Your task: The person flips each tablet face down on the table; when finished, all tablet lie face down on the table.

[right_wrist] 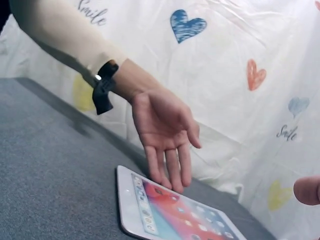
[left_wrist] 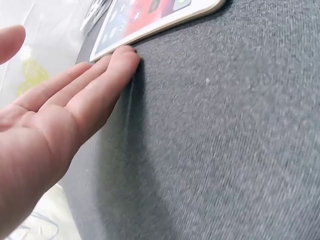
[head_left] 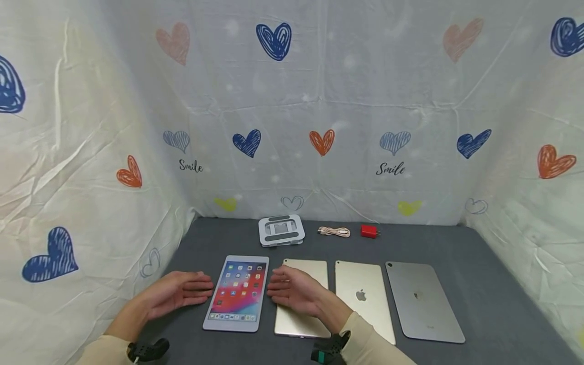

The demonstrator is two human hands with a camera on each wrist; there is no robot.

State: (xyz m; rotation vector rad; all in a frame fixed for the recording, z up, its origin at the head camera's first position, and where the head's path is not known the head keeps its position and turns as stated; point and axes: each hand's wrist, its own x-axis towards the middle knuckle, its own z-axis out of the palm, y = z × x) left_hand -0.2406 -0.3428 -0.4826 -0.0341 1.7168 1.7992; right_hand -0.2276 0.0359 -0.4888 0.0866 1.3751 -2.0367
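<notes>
A white tablet (head_left: 237, 293) with its screen lit and rows of app icons lies face up on the grey table. My left hand (head_left: 180, 294) is beside its left edge, fingers straight and close together; in the left wrist view the fingertips (left_wrist: 125, 55) are at the tablet's edge, and whether they touch cannot be told. On the other side my right hand (head_left: 296, 291) has its fingers extended toward the right edge, above a gold tablet (head_left: 301, 324) lying face down. Only the right thumb (right_wrist: 307, 190) shows in the right wrist view. Neither hand holds anything.
Farther right lie another gold tablet (head_left: 362, 284) and a grey tablet (head_left: 424, 304), backs up. Along the back are a folded silver stand (head_left: 281, 230), a bundled cable (head_left: 334, 231) and a red charger plug (head_left: 369, 231). A heart-printed cloth (head_left: 319, 182) walls the table.
</notes>
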